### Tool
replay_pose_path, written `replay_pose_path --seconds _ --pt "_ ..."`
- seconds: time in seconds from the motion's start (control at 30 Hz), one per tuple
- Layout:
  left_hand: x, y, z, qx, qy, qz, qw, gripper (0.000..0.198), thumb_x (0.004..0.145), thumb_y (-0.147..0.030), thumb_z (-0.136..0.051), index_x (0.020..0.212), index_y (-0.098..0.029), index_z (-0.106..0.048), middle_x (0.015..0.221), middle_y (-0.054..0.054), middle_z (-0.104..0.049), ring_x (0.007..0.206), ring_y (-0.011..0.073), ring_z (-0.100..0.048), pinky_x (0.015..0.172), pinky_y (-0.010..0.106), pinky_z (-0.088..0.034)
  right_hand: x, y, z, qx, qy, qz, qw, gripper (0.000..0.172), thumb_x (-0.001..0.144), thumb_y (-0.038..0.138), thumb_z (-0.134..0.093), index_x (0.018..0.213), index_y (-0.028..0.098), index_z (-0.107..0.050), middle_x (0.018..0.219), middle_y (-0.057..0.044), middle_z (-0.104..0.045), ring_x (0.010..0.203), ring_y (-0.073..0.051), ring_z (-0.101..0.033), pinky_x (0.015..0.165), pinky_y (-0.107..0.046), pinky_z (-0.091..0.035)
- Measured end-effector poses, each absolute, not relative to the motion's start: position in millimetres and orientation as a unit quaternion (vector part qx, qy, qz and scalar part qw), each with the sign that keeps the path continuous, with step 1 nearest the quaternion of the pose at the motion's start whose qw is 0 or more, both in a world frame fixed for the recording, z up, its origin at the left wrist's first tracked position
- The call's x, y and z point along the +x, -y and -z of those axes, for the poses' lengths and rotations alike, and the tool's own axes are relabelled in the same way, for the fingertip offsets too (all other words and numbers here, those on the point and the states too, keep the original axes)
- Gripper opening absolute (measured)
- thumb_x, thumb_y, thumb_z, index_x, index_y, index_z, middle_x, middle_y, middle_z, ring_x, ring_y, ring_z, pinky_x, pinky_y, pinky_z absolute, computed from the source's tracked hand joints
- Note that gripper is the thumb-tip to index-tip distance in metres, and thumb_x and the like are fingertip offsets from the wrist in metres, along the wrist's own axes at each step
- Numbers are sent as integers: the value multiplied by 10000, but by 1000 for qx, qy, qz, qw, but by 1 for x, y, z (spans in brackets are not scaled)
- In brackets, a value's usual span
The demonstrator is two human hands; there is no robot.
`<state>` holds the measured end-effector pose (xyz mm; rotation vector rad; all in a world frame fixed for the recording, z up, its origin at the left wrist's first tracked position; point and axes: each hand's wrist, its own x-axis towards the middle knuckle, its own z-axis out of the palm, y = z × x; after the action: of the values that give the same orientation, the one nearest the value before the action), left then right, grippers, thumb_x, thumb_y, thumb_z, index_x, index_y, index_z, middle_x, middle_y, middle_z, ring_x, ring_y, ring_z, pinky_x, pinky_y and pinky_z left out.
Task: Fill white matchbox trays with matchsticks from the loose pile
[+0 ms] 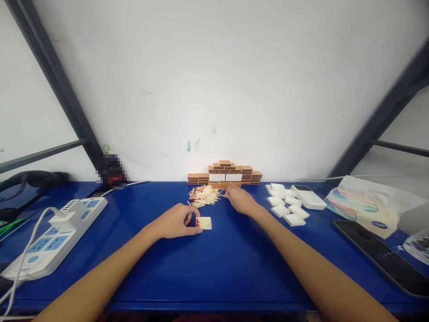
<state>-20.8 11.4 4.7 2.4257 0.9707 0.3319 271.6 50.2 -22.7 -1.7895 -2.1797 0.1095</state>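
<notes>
My left hand (179,221) grips the left end of a small white matchbox tray (208,226) between thumb and fingers. Matches with red heads lie inside the tray, heads toward my left hand. Behind it is a loose pile of matches (205,196), pointing many ways. At the right edge of the pile, my right hand (239,199) has thumb and fingertips pinched together on a match, its pale stick partly showing. Against the wall stand stacked brown matchboxes (251,175), with a row of white pieces (225,177) in the middle.
Several white matchbox trays (294,219) lie to the right beside a white device (308,197). Farther right are a tissue pack (365,208) and a black phone (382,255). A power strip (63,241) with a white cable is on the left of the blue table (214,277).
</notes>
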Motion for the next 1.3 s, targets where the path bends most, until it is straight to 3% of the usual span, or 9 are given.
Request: replay_pose_path --seconds 0.1,0.23,0.47,0.7,0.77,0.93,1.1,1.3 --pt "-20 -12 -3 891 -370 -138 222 424 818 -587 -710 1001 -205 -694 625 -48 -557 551 120 -510 560 246 -323 272 -37 5 -622 763 -13 173 158 1041 205 -490 1010 132 -627 1084 -146 -671 904 -218 -639 722 -293 -387" --pt "-19 -12 -2 890 -377 -153 206 408 811 -576 -720 993 -212 -693 607 -56 -540 545 118 -499 559 244 -314 250 -10 -8 -504 832 -80 220 103 1023 211 -542 961 180 -618 997 -65 -665 883 -177 -611 749 -268 -401" --pt "-20 -13 -4 894 -369 -145 209 381 811 -545 -732 994 -212 -700 600 -60 -515 535 114 -476 537 247 -295 209 22 5 -467 867 -98 145 58 1013 205 -565 1006 173 -613 1010 -63 -654 828 -170 -585 696 -270 -356" --pt "-19 -8 -6 881 -364 -166 254 435 819 -588 -727 1029 -208 -691 588 -74 -492 523 102 -449 548 238 -328 250 -20 -3 -476 814 -122 308 287 1062 322 -431 881 183 -604 793 -15 -641 711 -154 -553 667 -257 -372" --pt "-19 -7 -7 874 -364 -187 264 466 825 -609 -716 1065 -211 -687 599 -75 -489 527 100 -446 555 236 -339 271 -41 2 -527 782 -81 324 261 1035 306 -468 899 165 -640 790 -29 -658 712 -162 -564 674 -264 -375" --pt "-19 -7 -8 896 -349 -126 245 416 820 -569 -735 1038 -214 -722 620 -55 -532 545 110 -495 543 239 -309 297 -73 26 -532 797 -102 269 211 975 246 -538 1091 173 -698 856 -34 -700 730 -159 -590 678 -254 -383" --pt "-21 -8 -9 896 -355 -123 237 414 825 -560 -730 1069 -226 -724 639 -55 -540 555 112 -498 547 242 -316 292 -78 31 -577 774 -103 241 109 941 245 -599 919 168 -672 761 -20 -655 664 -150 -542 616 -253 -332" --pt "-22 -10 -9 898 -361 -107 228 403 826 -551 -726 1057 -221 -725 648 -41 -574 568 128 -528 548 254 -312 299 -74 29 -593 762 -126 226 131 930 272 -631 845 173 -645 710 -10 -626 661 -155 -544 593 -250 -330"
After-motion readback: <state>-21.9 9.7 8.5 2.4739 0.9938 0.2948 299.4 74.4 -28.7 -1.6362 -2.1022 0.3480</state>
